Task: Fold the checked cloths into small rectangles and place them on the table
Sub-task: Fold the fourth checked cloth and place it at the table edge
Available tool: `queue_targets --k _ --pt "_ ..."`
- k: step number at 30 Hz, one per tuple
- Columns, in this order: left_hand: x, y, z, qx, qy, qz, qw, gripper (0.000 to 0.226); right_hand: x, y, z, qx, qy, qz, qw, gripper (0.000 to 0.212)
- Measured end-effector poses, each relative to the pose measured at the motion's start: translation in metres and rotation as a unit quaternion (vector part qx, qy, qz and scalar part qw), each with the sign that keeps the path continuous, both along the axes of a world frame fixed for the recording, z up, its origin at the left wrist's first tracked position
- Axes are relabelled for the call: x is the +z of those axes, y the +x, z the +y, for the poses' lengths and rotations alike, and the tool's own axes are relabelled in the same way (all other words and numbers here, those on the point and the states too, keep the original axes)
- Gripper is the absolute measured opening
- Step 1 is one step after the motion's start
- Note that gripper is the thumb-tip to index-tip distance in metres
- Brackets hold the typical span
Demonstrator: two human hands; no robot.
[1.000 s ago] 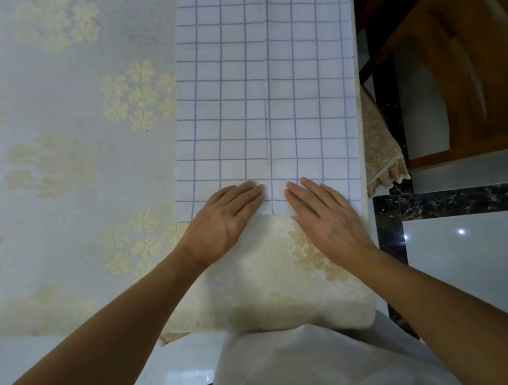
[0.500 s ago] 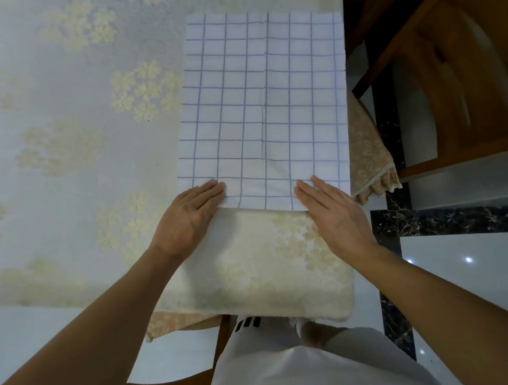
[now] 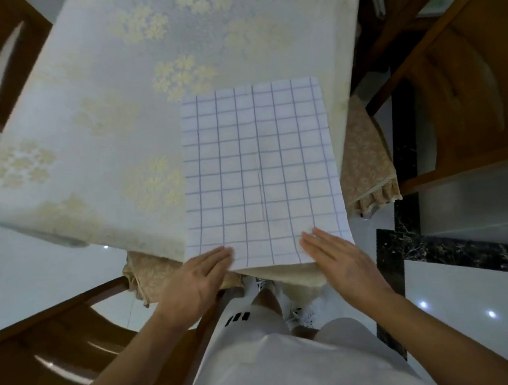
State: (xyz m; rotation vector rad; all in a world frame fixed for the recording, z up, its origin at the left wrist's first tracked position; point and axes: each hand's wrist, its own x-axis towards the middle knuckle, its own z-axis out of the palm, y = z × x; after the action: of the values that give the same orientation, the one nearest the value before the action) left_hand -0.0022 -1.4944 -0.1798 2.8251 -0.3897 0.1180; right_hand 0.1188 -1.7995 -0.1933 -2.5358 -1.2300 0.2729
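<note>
A white checked cloth (image 3: 260,173) with thin blue lines lies long and flat on the table (image 3: 138,240). It runs from the centre of the view toward 12 o'clock, and its near end droops over the table's edge at 6 o'clock. My left hand (image 3: 197,281) rests on the cloth's 7 o'clock corner and my right hand (image 3: 343,261) on its 5 o'clock corner. Both have fingers straight and together, pressing flat rather than pinching; I cannot tell whether my thumbs are tucked beneath. As I judge it, the cloth's long side at 3 o'clock runs just beside the table's edge, so an uneven lift could drag it off toward the floor. Flat fingers give little purchase, so a corner may slip and the fold land crooked, checks misaligned. The flowered tablecloth (image 3: 171,75) beneath may also bunch.
</note>
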Motion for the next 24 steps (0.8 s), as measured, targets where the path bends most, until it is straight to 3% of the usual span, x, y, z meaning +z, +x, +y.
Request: queue_targets --k 2,7,11,16,24 --pt "0.011 -0.016 -0.012 0.022 -0.020 0.008 1.000 0.052 0.006 -0.009 -0.009 0.011 -0.009 0.001 1.000 0.097" --pt "0.035 -0.019 -0.026 0.060 0.001 -0.002 0.998 0.059 0.024 -0.006 -0.017 0.031 -0.012 -0.021 0.999 0.089" --pt "0.044 0.014 -0.008 0.063 0.041 -0.037 0.996 0.032 0.042 0.031 -0.002 0.034 -0.014 -0.067 0.997 0.085" --pt "0.054 0.086 0.023 0.099 0.071 -0.067 0.990 0.029 0.061 0.107 0.039 0.029 -0.059 -0.137 0.988 0.071" --pt "0.043 0.213 0.081 0.122 0.042 -0.020 0.991 0.024 0.052 0.221 0.100 -0.002 -0.138 -0.109 0.984 0.063"
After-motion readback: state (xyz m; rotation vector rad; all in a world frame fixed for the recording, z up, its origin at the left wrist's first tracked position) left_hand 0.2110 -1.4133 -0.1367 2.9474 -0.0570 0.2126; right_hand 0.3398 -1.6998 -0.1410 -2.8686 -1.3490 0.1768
